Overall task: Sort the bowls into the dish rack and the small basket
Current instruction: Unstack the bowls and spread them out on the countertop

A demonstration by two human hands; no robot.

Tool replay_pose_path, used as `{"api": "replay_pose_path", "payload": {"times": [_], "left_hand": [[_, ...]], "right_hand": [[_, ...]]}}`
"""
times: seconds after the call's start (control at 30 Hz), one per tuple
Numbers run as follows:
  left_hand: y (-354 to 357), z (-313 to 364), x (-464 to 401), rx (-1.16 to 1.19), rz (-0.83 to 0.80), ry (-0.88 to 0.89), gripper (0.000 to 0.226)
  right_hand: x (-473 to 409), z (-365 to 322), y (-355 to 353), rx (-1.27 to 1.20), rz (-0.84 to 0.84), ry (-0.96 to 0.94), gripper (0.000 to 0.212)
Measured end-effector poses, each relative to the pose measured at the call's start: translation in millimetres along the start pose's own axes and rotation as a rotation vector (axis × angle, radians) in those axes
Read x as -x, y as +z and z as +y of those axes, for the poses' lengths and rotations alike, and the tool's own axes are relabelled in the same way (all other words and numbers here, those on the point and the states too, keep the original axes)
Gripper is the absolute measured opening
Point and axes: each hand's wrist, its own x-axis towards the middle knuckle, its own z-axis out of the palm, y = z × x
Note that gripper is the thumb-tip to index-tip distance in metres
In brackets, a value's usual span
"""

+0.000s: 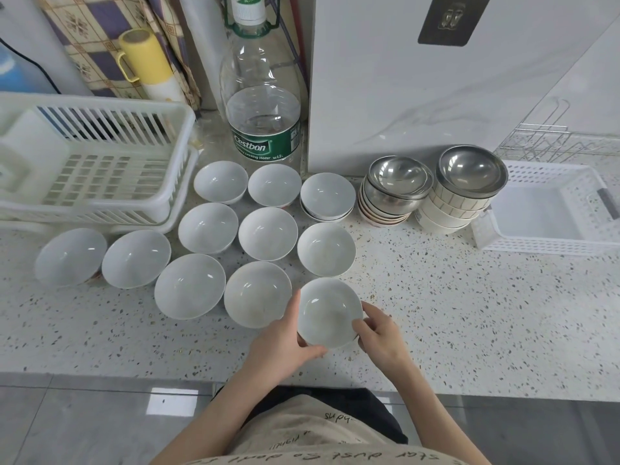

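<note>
While both empty: dish rack [100,169], small basket [543,209].

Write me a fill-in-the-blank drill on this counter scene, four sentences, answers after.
1. Both the left hand and the right hand hold one white ____.
2. The dish rack sits at the counter's ____ end.
3. The water bottle has a ____ label.
4. Each bowl stack is topped by a ____ bowl.

Missing words: bowl; left; green; metal

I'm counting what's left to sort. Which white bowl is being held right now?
The white bowl nearest the counter's front edge, at the right end of the front row. The left hand and right hand grip its rim; every other bowl is untouched.
</note>
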Motion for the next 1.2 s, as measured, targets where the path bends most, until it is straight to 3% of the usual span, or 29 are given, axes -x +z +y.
{"api": "replay_pose_path", "payload": {"times": [0.67,0.77,0.87,1.07,1.2], "left_hand": [[-4.4,-1.8,-3.9,-0.251,-0.014,-0.05,0.111],[-5.1,-2.0,-4.6,-0.239,-0.028,-0.054,0.11],[-9.9,-2.1,-6.9,-0.166,-0.019,-0.041,0.098],[-46.6,24.4,-39.4,0.143,0.063,-0.016,0.049],[-78.9,50.9,-96.5,0.23,0.208,0.007,0.048]], "right_hand": [[-9.8,-7.5,-6.6,0.0,-0.141,0.037,0.035],[-10.4,-8.3,-9.0,-0.025,-0.157,0.041,0.026],[-13.7,-11.4,-13.3,-0.005,-0.096,0.032,0.021],[-35.1,-30.9,-28.4,-0.044,0.159,0.023,0.021],[-55.0,-55.6,-35.8,-0.137,0.204,0.006,0.03]]}}
